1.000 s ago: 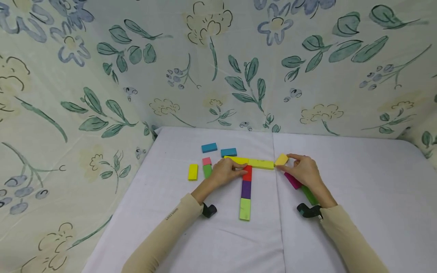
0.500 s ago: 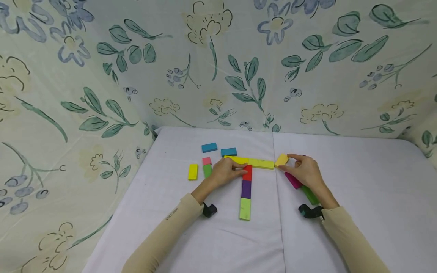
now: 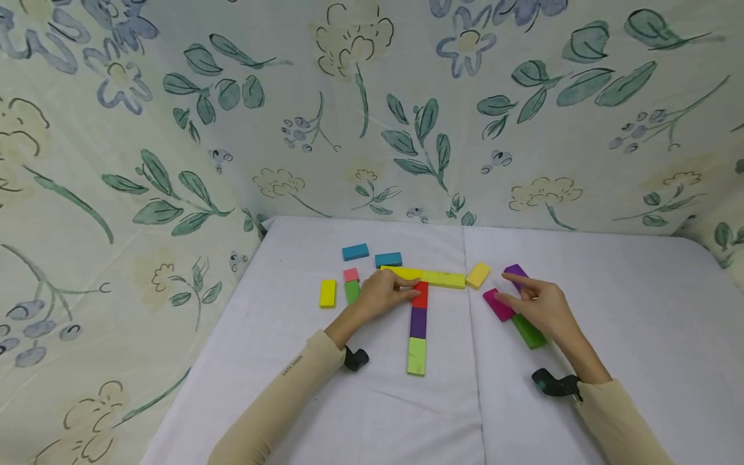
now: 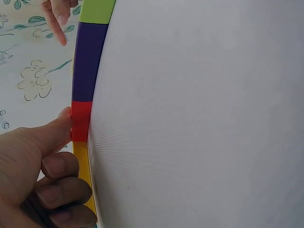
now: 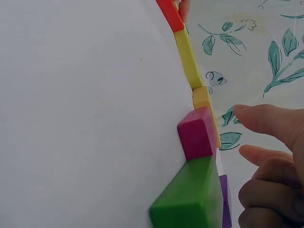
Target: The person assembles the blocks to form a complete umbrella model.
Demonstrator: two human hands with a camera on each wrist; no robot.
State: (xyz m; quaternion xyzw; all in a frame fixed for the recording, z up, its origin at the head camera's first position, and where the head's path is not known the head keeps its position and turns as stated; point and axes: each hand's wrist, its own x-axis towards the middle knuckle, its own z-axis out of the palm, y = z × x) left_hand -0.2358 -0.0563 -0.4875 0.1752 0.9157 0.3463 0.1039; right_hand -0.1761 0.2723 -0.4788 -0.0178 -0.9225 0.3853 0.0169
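In the head view, my left hand [image 3: 382,294] rests at the red block [image 3: 420,295], thumb and index finger at its sides and the other fingers curled. The red block tops an upright column with a dark purple block [image 3: 418,323] and a lime block [image 3: 416,356], beneath a row of two yellow blocks [image 3: 443,279]. My right hand [image 3: 543,307] hovers with thumb and index finger spread, holding nothing. Its index finger overlaps a purple block [image 3: 515,274]; its thumb is close over a magenta block [image 3: 498,305]. A pale yellow block [image 3: 478,275] lies slanted at the row's right end.
A green block [image 3: 529,332] lies below the magenta one. Left of the column are two blue blocks [image 3: 356,252], a yellow block [image 3: 328,294], a pink block [image 3: 351,275] and a partly hidden green block [image 3: 352,292]. White cloth [image 3: 430,420] covers the table; floral fabric [image 3: 372,97] hangs behind.
My right hand has let go of the pale yellow block, which stays at the row's right end. That hand has moved right and toward me, uncovering the purple block. The left hand has kept still.
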